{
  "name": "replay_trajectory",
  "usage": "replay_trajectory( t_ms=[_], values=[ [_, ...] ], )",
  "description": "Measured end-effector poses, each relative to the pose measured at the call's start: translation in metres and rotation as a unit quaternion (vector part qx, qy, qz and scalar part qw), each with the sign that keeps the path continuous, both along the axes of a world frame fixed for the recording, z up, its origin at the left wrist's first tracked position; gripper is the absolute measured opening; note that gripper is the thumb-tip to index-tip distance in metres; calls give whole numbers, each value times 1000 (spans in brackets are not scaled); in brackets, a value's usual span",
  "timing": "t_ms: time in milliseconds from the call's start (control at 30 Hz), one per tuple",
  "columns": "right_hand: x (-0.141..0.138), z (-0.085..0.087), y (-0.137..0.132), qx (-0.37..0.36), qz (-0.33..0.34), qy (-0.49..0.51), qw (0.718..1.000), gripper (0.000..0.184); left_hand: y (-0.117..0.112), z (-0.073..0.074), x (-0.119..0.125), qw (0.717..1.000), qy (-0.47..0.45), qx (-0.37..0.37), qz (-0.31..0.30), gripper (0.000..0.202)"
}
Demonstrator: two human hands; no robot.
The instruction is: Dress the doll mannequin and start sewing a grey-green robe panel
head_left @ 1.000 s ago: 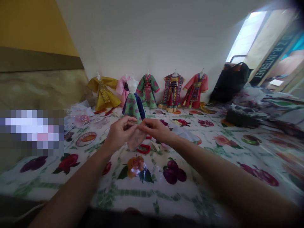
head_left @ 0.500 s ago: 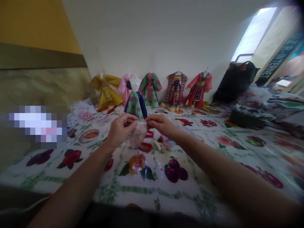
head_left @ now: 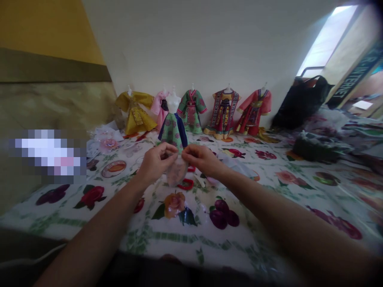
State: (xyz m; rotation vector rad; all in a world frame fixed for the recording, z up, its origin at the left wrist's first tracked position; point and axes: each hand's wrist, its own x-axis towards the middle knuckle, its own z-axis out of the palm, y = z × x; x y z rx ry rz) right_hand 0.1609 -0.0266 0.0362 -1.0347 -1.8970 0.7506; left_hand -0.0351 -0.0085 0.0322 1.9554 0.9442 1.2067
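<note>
Both my left hand (head_left: 156, 162) and my right hand (head_left: 201, 158) pinch the top edge of a small, sheer pale pink piece of fabric (head_left: 176, 171), which hangs down between them. Just behind it stands a white doll mannequin (head_left: 173, 103) in a green floral skirt with navy panels (head_left: 172, 130). Its lower skirt is partly hidden by my hands. A red loop of cord or ribbon (head_left: 185, 184) lies on the table below the fabric.
A fruit-print tablecloth (head_left: 119, 235) covers the table. Several doll dresses on stands (head_left: 223, 113) line the wall behind, with crumpled plastic and papers (head_left: 104, 137) at the left. A black bag (head_left: 301, 104) and piled cloth (head_left: 321, 147) sit at the right.
The whole scene has drifted right and up in the view as my head turned. My hands remain on the fabric, now slightly further apart, and it hangs straighter.
</note>
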Motion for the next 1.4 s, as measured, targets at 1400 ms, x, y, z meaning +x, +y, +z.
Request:
replay_trajectory(
  t_ms=[1400],
  values=[
    [12, -2, 10, -54, 11, 53, 997, 18, -7, 9, 0, 992, 9, -124, 24, 12]
  ],
)
